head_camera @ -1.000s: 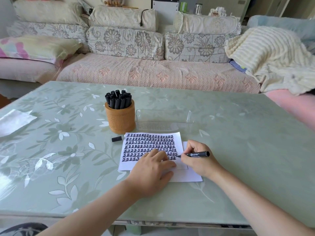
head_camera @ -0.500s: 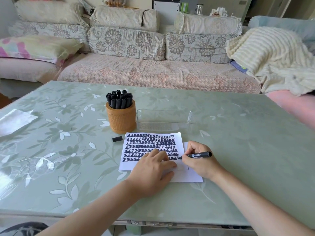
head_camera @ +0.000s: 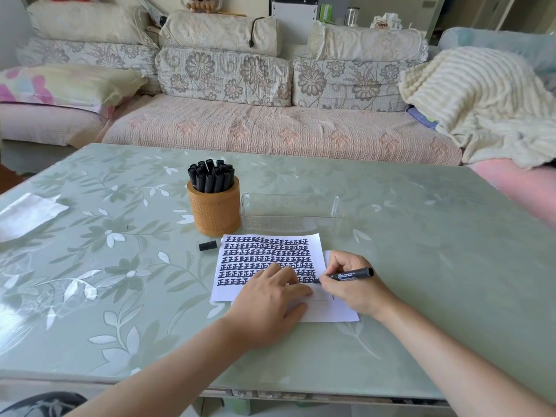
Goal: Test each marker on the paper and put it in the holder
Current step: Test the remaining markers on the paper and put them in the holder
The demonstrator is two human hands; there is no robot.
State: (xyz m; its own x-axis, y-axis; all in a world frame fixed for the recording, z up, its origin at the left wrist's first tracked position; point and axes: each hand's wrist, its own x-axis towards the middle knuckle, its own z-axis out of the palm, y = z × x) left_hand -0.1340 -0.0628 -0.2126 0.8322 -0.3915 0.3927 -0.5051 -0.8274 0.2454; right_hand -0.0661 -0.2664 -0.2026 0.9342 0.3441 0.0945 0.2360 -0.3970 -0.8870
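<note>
Left hand (head_camera: 267, 305) flat, palm down; right hand (head_camera: 352, 285) curled, pinching.

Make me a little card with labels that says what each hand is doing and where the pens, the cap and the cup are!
Right hand: pinches a black marker, tip at the right edge of the paper
Left hand: lies flat on the paper
Paper: rows of black marks
Holder: orange-brown cup behind the paper, full of capped black markers
Loose cap: on the table, left of the paper
Clear tray: right of the holder
</note>
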